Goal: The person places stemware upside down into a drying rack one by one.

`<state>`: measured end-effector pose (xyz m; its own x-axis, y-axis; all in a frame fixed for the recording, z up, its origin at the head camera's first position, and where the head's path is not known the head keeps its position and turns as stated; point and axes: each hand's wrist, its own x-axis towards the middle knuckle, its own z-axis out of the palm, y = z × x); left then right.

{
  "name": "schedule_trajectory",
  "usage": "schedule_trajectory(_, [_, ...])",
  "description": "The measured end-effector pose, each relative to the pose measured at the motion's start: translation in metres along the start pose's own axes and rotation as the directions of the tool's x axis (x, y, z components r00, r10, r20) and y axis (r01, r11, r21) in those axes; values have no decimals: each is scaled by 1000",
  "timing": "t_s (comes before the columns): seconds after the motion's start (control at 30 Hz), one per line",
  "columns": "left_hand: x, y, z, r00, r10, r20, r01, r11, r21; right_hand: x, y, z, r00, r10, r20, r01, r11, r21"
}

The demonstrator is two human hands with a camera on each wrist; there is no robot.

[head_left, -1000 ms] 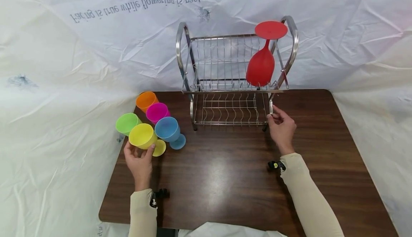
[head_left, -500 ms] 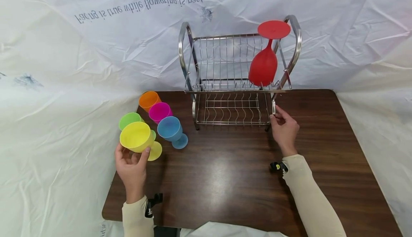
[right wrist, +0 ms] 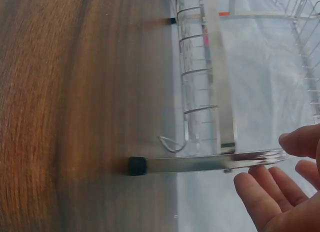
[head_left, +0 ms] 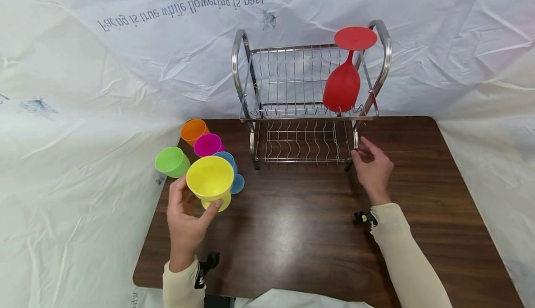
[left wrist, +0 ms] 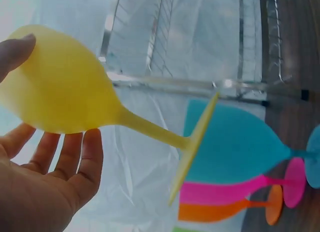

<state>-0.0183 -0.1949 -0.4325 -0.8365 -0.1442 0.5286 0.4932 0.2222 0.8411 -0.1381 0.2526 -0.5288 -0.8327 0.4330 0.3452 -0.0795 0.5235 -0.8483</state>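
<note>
My left hand (head_left: 188, 224) holds a yellow plastic goblet (head_left: 210, 178) by its bowl, raised off the table. In the left wrist view, the thumb lies on one side of the yellow goblet (left wrist: 65, 82) and several fingers on the other. Beyond it stand blue (head_left: 227, 159), magenta (head_left: 209, 144), orange (head_left: 194, 131) and green (head_left: 172, 161) goblets. My right hand (head_left: 374, 171) is beside the right leg of a two-tier metal dish rack (head_left: 296, 119). In the right wrist view, its thumb and fingers (right wrist: 257, 197) lie loosely spread on either side of the leg (right wrist: 190, 164).
An upside-down red goblet (head_left: 342, 85) stands in the rack's upper tier, at the right. The lower tier (head_left: 301, 150) has wavy wire dividers. A dark wooden table (head_left: 292, 233) carries everything, with white printed sheeting (head_left: 167, 57) behind and at the sides.
The left hand lifts the yellow goblet from the group, first towards me and left, then right, in front of the blue goblet. The right hand moves slightly away from the rack leg.
</note>
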Motion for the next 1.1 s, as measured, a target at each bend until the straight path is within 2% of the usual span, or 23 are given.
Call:
schedule_trajectory(0.13, [4, 6, 10, 996, -10, 85, 3, 996, 89, -6, -13, -9, 1000, 15, 6, -15, 1000, 14])
schedule_trajectory(0.27, [8, 11, 24, 984, -36, 174, 3, 983, 186, -14, -33, -20, 998, 14, 57, -17, 998, 62])
schedule_trajectory(0.4, [15, 14, 41, 962, -55, 266, -23, 959, 284, -24, -56, -32, 990, -55, 127, 43, 995, 92])
schedule_trajectory(0.5, [20, 15, 56, 944, -41, 326, -68, 947, 315, -31, -71, -39, 974, -137, 181, 114, 984, 134])
schedule_trajectory(0.57, [23, 15, 65, 931, -21, 364, -101, 945, 312, -36, -81, -43, 953, -206, 221, 172, 972, 163])
schedule_trajectory(0.67, [28, 15, 78, 904, 14, 428, -163, 936, 313, -42, -96, -47, 907, -308, 288, 260, 946, 193])
schedule_trajectory(0.8, [34, 18, 93, 854, 58, 517, -276, 893, 356, -48, -115, -52, 835, -401, 377, 332, 913, 237])
schedule_trajectory(0.93, [40, 23, 106, 799, 76, 596, -375, 837, 397, -54, -127, -54, 778, -431, 458, 332, 900, 283])
schedule_trajectory(1.1, [42, 29, 120, 735, 76, 674, -468, 776, 423, -60, -136, -57, 729, -405, 552, 320, 914, 249])
